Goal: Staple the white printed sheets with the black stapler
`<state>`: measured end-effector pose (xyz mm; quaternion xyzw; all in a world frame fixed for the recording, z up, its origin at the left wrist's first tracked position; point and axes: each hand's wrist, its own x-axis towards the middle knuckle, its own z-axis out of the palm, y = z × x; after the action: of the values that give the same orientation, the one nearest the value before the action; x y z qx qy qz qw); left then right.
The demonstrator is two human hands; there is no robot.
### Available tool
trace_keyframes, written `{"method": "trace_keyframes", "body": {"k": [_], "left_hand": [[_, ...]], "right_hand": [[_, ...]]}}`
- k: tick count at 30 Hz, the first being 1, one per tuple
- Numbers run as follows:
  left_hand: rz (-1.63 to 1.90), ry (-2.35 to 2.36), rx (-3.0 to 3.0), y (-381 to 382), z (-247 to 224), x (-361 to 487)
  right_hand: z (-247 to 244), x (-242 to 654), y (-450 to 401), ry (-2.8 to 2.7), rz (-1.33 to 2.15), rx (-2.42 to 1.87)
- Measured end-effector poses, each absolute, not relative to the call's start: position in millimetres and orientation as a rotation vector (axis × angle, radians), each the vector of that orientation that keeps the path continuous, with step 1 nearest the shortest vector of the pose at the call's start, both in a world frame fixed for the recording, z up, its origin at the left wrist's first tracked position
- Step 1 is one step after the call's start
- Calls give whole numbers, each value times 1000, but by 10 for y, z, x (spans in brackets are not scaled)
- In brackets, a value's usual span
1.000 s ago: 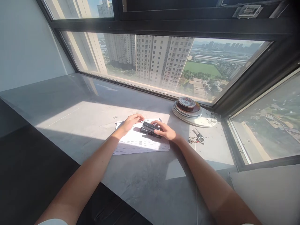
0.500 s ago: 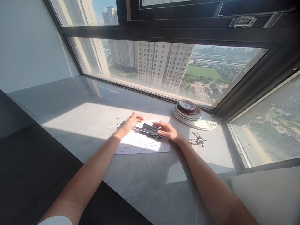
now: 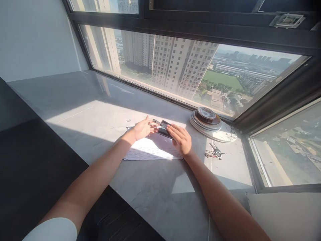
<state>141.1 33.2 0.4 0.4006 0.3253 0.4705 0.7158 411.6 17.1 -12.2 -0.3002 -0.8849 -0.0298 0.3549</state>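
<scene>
A black stapler [image 3: 164, 131] is gripped by my right hand [image 3: 182, 138], whose fingers lie across its right part. Its upper arm and metal inner rail stand apart at the left end. At that end my left hand [image 3: 143, 128] is open, thumb raised and fingers stretched toward the stapler; whether the fingertips touch it I cannot tell. Under both hands lie white printed sheets of paper [image 3: 150, 153], partly in shade. Behind my left hand a small strip of what looks like staples [image 3: 128, 120] rests on the counter.
A stack of plates [image 3: 206, 121] stands by the window on the right. In front of it lies a small dark object with a round silver part and thin arms [image 3: 216, 152]. The grey counter [image 3: 150, 187] runs along the window frame [image 3: 175, 28]; its front edge drops to a dark area.
My right hand has closed over the stapler and turned it, tilting it up off the paper. My left hand has stayed by its left end. The camera view has shifted slightly.
</scene>
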Motion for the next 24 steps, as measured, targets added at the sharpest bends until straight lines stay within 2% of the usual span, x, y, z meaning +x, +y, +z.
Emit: {"method": "trace_keyframes", "body": {"k": [7,11,17,24], "left_hand": [[1046,737,924,305,-14,1450],[1045,731,902,303,-25,1436],[1209,862,907,294,20,1418],[1264,1099,1182,267,32,1465]], "right_hand": [[-30,4114,99,-2413,-193,-759],[-67,4079,110,-2292,-174,-794],[-129,4126,183,-1757,389,-921],[-88,4165,192,-2094,947,-736]]}}
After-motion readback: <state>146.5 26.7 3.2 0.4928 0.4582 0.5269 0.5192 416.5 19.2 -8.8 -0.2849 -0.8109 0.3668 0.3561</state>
